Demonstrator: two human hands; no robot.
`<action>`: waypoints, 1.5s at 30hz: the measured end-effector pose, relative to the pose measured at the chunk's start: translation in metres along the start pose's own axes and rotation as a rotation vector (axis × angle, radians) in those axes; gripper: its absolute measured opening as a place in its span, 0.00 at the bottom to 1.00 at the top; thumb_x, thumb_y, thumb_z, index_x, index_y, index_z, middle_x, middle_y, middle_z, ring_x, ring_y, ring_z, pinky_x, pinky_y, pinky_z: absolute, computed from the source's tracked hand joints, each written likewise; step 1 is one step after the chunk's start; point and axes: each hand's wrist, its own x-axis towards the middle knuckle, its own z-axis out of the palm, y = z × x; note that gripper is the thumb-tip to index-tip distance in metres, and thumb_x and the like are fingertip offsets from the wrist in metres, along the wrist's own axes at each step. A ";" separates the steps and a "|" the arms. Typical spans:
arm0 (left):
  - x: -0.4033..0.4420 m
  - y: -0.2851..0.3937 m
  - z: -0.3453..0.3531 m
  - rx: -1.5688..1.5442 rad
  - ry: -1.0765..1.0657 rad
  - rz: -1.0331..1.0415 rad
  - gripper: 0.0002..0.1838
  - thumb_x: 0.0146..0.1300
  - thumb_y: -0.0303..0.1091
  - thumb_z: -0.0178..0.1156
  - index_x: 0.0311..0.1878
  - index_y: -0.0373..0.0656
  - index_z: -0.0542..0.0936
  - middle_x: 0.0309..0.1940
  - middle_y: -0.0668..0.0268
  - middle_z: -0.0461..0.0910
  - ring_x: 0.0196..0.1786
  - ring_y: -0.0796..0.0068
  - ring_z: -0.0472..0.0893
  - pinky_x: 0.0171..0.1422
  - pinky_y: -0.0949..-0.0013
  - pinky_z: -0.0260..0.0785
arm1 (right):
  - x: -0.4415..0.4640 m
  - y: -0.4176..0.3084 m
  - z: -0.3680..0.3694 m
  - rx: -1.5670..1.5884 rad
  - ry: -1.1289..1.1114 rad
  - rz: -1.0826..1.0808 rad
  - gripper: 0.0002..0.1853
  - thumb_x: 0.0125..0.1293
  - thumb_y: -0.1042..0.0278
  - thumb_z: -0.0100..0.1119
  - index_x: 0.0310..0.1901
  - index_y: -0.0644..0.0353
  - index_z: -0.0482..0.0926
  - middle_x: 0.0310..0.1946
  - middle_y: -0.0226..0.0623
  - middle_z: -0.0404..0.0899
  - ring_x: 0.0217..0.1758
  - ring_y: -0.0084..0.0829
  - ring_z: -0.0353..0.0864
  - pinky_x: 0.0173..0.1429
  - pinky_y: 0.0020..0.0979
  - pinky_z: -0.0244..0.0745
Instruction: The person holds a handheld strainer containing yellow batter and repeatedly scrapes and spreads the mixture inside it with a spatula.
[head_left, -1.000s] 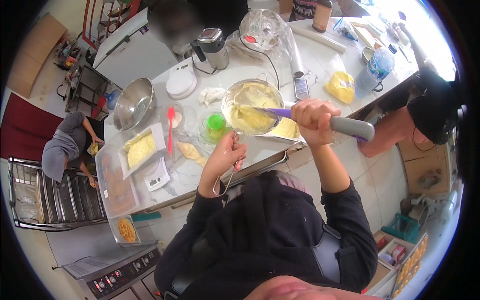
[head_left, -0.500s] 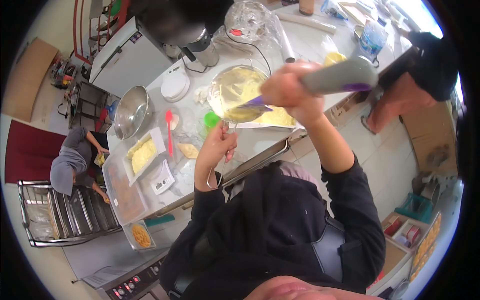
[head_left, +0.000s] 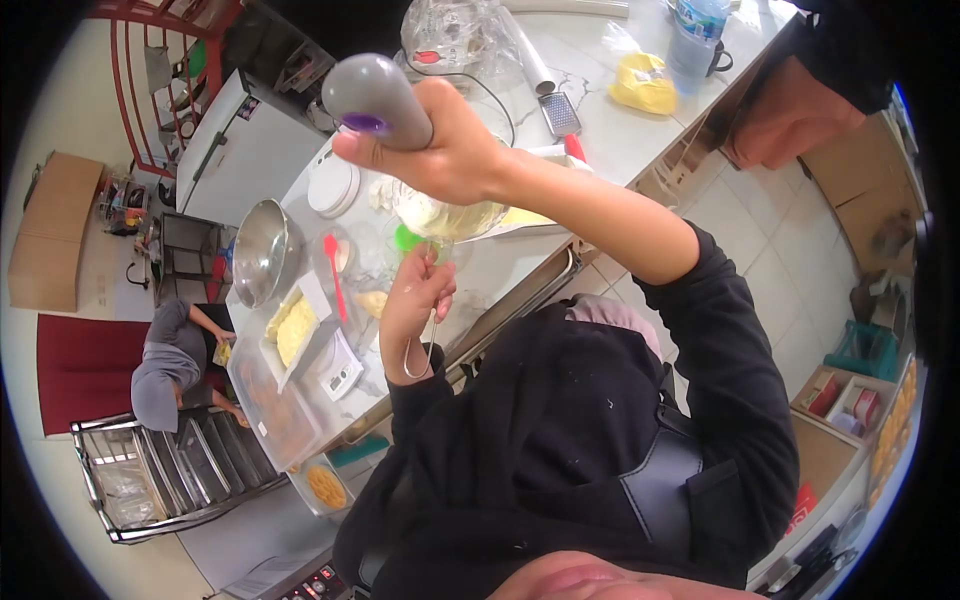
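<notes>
My right hand [head_left: 445,145] is wrapped around the thick grey handle of a spatula [head_left: 375,95] with a purple inset; its blade is hidden behind the hand. Under that hand is a mixing bowl [head_left: 455,222] with pale yellow batter on its inside, largely covered from sight. My left hand [head_left: 415,295] is closed on the bowl's thin wire handle [head_left: 418,365], which loops down past the wrist. A bright green object [head_left: 405,238] lies just beyond the left fingers. Partly behind the bowl is a lined tray with yellow batter [head_left: 525,217].
Left on the counter are a steel bowl [head_left: 265,255], a batter-filled lined pan [head_left: 293,330], a red spatula [head_left: 335,275], a scale [head_left: 340,372] and a plastic container [head_left: 275,410]. A grater [head_left: 560,115] and water bottle [head_left: 695,45] stand farther off. A co-worker [head_left: 165,370] is at left.
My right hand has swung left with the spatula, from the bowl's right side to above it. The left hand keeps hold of the wire handle, and the view has shifted somewhat.
</notes>
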 end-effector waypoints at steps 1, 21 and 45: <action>0.001 -0.002 -0.001 -0.005 -0.013 -0.004 0.11 0.55 0.29 0.52 0.35 0.40 0.60 0.13 0.70 0.62 0.09 0.84 0.62 0.11 0.82 0.51 | 0.002 -0.003 -0.001 -0.003 0.063 -0.021 0.17 0.52 0.64 0.60 0.15 0.66 0.70 0.08 0.34 0.65 0.13 0.17 0.59 0.19 0.25 0.59; 0.000 -0.015 0.001 -0.010 0.016 0.000 0.18 0.56 0.28 0.50 0.46 0.33 0.58 0.13 0.71 0.61 0.09 0.84 0.62 0.11 0.82 0.51 | -0.016 0.008 -0.022 0.265 0.223 0.030 0.17 0.61 0.64 0.52 0.16 0.60 0.66 0.10 0.22 0.60 0.13 0.13 0.56 0.17 0.19 0.50; -0.002 -0.004 -0.005 0.065 -0.087 0.030 0.11 0.57 0.27 0.49 0.32 0.44 0.55 0.11 0.70 0.60 0.09 0.83 0.62 0.11 0.81 0.53 | -0.022 0.028 -0.073 0.494 0.103 -0.073 0.19 0.62 0.67 0.47 0.13 0.56 0.59 0.08 0.21 0.53 0.11 0.14 0.49 0.17 0.21 0.45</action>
